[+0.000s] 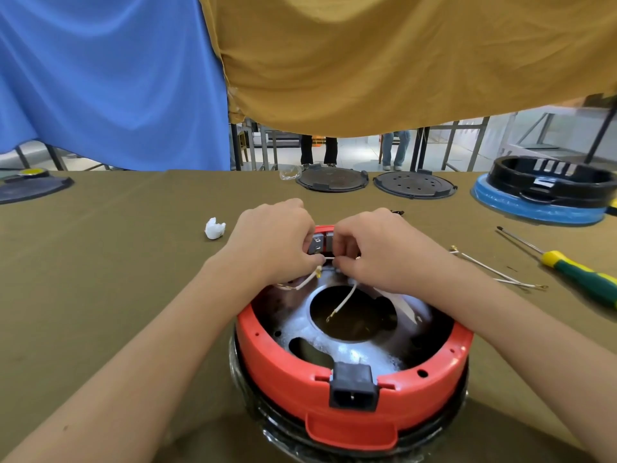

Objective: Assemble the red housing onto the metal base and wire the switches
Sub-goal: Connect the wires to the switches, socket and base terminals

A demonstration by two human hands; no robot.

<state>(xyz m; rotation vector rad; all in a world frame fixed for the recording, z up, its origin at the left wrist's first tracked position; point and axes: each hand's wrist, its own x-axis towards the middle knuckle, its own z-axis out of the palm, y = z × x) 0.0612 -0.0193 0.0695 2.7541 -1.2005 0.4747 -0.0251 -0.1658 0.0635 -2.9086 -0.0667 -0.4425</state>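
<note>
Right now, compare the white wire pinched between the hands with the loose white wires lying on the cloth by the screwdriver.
The pinched wire is held taut between the left hand and right hand, over the red housing near the switches. The loose wires lie untouched on the table cloth, left of the screwdriver. The loose wires show their full length; the pinched wire is mostly hidden by fingers. Both are thin and white.

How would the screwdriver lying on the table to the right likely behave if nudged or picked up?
The screwdriver would probably stay stiff, given its thin metal shaft. Its rounded green-and-yellow handle suggests it could roll if pushed sideways, though the cloth-covered table may damp that. It lies flat and apart from the loose white wires, so lifting it likely disturbs nothing.
</note>
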